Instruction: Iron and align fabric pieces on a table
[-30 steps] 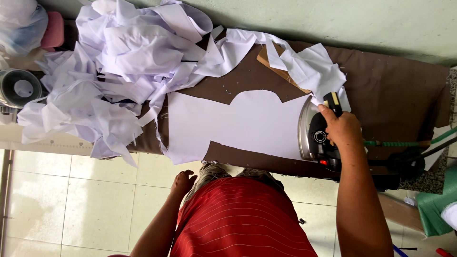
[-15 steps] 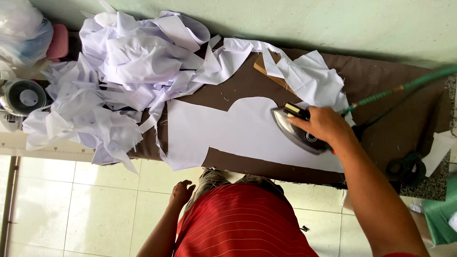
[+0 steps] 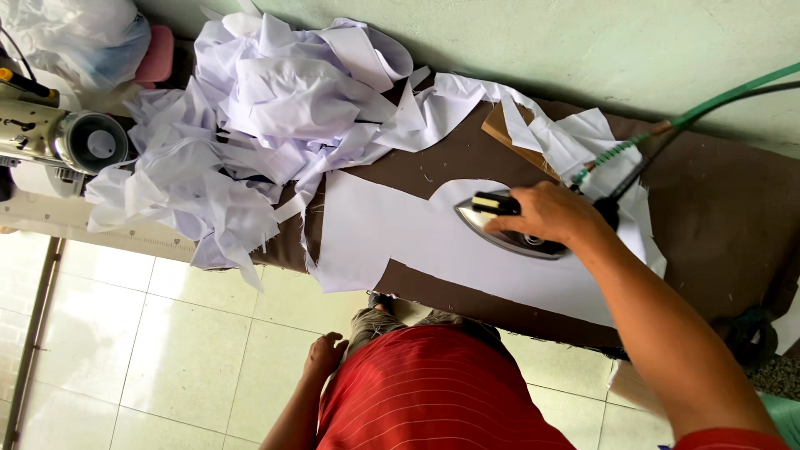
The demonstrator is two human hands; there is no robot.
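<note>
— What has the right hand (image 3: 546, 215) got?

— Its fingers are wrapped round the handle of an iron (image 3: 508, 229), pressed flat on a white cut panel (image 3: 400, 233). The iron's point faces the heap of scraps (image 3: 250, 125); its heel faces the green hose (image 3: 725, 92) and dark cord that rise from behind the hand.

— And where does the panel lie?

— Spread on the brown board (image 3: 733, 208), the iron sitting about mid-panel, just under a rounded notch in the cloth's far edge. Beyond the iron, against the green wall (image 3: 583, 42), more white pieces cover a brown card (image 3: 508, 137).

— The other hand?

— The left hand (image 3: 325, 354) hangs loose below the board's near edge, fingers curled, holding nothing, well apart from the iron, beside the red striped shirt (image 3: 442, 392).

— Anything else about?

— Past the heap, far from the iron, a sewing machine (image 3: 58, 142) and a clear plastic bag (image 3: 75, 37). Pale floor tiles (image 3: 167, 350) below.
</note>
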